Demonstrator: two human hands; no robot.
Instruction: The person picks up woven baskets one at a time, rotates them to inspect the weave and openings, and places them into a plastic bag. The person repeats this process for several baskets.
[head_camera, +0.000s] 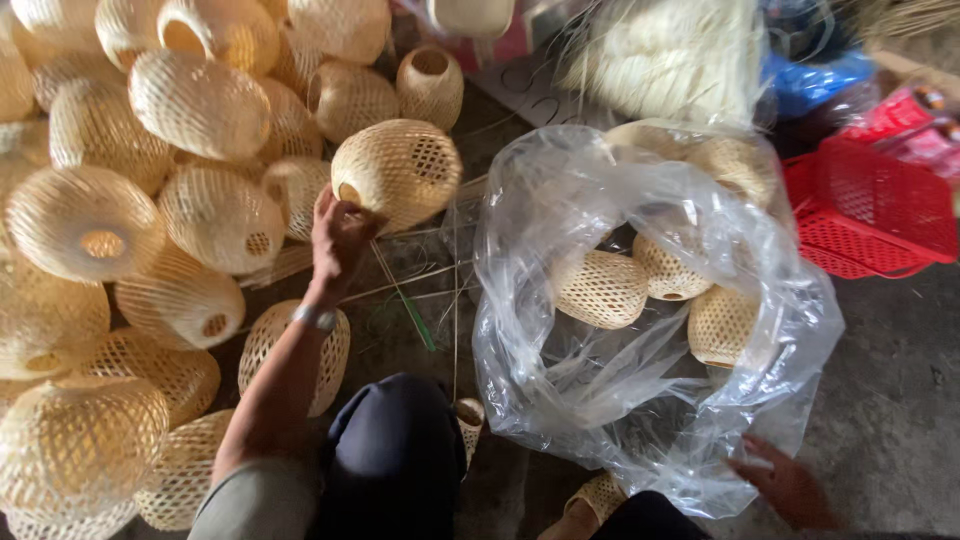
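Observation:
My left hand (340, 235) is stretched forward and grips the rim of a woven bamboo lantern shade (400, 170), lifted slightly off the floor beside the big heap. My right hand (785, 485) holds the near edge of a large clear plastic bag (600, 190) lying open on the floor. Inside the bag lie several woven shades (600, 288). A silver bracelet sits on my left wrist.
A heap of woven shades (140, 200) fills the left side. A red plastic basket (870, 205) stands at the right. A bundle of pale bamboo strips (670, 55) lies at the top, with loose strips (410, 300) on the concrete floor. My dark-trousered knee (395, 450) is at the bottom.

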